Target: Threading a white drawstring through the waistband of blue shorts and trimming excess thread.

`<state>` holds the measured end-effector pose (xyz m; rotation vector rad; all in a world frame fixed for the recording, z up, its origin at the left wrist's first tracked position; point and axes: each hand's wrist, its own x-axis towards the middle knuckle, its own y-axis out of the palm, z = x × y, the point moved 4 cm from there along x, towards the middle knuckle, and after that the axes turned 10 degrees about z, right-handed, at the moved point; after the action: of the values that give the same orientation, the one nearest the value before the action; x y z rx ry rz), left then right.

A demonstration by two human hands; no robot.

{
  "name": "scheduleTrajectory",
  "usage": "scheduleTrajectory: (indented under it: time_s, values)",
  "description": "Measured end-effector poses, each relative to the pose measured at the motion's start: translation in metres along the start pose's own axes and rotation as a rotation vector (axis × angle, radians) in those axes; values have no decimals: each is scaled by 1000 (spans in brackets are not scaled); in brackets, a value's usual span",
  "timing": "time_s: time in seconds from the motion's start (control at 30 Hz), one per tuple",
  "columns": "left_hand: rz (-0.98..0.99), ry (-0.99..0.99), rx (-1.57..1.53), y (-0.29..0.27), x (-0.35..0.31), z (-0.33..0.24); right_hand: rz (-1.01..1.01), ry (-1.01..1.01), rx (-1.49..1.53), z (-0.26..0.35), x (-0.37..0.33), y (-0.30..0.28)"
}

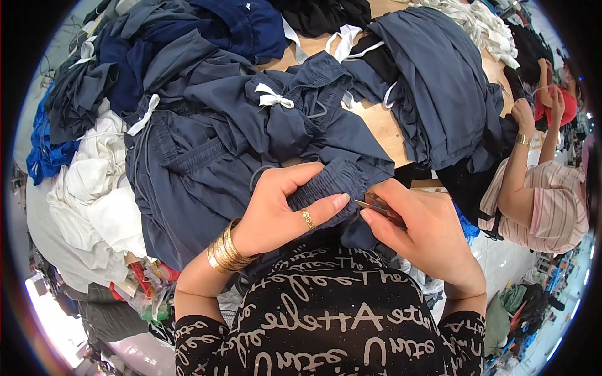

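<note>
My left hand (273, 203) grips the gathered elastic waistband (337, 180) of a slate-blue garment, thumb on top and fingers behind it. In my right hand (429, 229) is a pair of small metal thread snips (385, 211), whose pointed tips lie at the edge of the waistband, close to my left thumb. My right fingers partly hide the snips. More slate-blue garments (188, 194) with elastic waists are heaped just beyond my hands. A white tie (274, 96) is knotted on one of them.
White garments (94, 182) are piled at the left, navy ones (241, 31) at the back. A folded slate-blue stack (439, 81) covers the table's (379, 125) right side. Another person in a striped top (545, 207) works at the right, arms raised. Red and clear items (144, 279) sit lower left.
</note>
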<state>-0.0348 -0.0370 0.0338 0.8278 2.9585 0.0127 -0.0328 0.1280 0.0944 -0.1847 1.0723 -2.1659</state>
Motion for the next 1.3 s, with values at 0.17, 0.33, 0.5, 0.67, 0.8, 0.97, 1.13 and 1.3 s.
scheduleTrajectory:
  time_s: [0.17, 0.33, 0.5, 0.67, 0.8, 0.97, 1.13, 1.3]
  values:
    - [-11, 24, 1, 1, 0, 0, -7, -13, -5, 0, 0, 0]
    - [-8, 33, 51, -1, -1, 2, 10, 5, -13, 1, 2, 1]
    - [-5, 4, 7, 0, 1, 0, 10, 14, 11, -1, 0, 1]
    - [-4, 9, 22, 0, 1, 1, 2, 1, 8, -1, 0, 1]
    - [1, -2, 17, 2, 2, -2, 10, 10, -20, -1, 0, 0]
    - [-1, 11, 15, 1, 1, 1, 21, 34, 70, -3, 2, 1]
    - [3, -4, 4, 0, 0, 3, 90, 130, 305, -15, 4, 12]
    - [27, -6, -67, 2, 1, 3, 68, 124, 522, -28, 5, 27]
